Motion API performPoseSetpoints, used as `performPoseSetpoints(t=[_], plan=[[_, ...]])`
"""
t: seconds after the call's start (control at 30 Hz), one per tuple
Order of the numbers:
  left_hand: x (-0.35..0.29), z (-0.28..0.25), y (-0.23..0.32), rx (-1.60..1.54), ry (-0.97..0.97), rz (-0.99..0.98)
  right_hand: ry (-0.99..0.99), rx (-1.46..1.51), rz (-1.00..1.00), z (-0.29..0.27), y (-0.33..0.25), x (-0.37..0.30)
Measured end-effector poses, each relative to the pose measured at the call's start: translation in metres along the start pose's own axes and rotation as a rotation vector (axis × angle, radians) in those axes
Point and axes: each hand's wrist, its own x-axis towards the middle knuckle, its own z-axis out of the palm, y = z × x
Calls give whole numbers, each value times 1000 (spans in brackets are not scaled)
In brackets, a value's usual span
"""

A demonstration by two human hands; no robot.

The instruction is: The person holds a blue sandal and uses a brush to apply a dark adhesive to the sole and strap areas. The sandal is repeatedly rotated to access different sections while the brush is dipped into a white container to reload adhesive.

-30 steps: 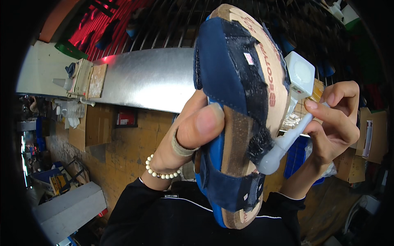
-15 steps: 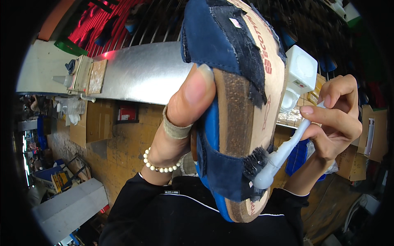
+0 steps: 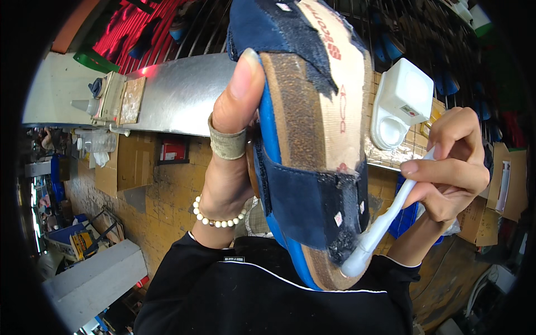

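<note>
My left hand (image 3: 229, 123) grips a sandal (image 3: 301, 123) by its side, the thumb along the edge and the other fingers hidden behind it. Its underside faces me, with navy straps folded over a tan insole, a brown cork-like edge and a blue form beneath. Between the fingertips of my right hand (image 3: 452, 167) is the thin end of a white-handled brush (image 3: 385, 223). The brush's thick end slants down to the near end of the sandal, beside the dark, wet-looking flap of the lower strap (image 3: 301, 206). Its bristles are hard to make out against that flap.
Behind my right hand stands a white container (image 3: 410, 89) with a round cup, on a worn board. A metal worktop (image 3: 178, 92) runs across the back left, before a rack of rods (image 3: 195, 28). Cardboard boxes (image 3: 133, 162) and a grey bench (image 3: 100, 285) lie below left.
The sandal has shifted left and slightly up in my left hand. The brush has moved down off the lower strap's middle toward the near end, uncovering the strap's folded flap.
</note>
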Motion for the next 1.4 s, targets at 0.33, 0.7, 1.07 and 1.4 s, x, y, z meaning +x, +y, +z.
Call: performPoseSetpoints(t=[0.33, 0.7, 1.07, 1.4], plan=[[-24, -75, 27, -31, 138, 87, 96, -859, 741, -27, 15, -85], [-19, -49, 31, 406, 549, 493, 240, -970, 845, 0, 34, -141], [-10, -61, 7, 1105, 667, 1227, 354, -206, 502, 8, -31, -53], [-22, -68, 29, 1255, 412, 1255, 236, -509, 184, 19, -36, -12]])
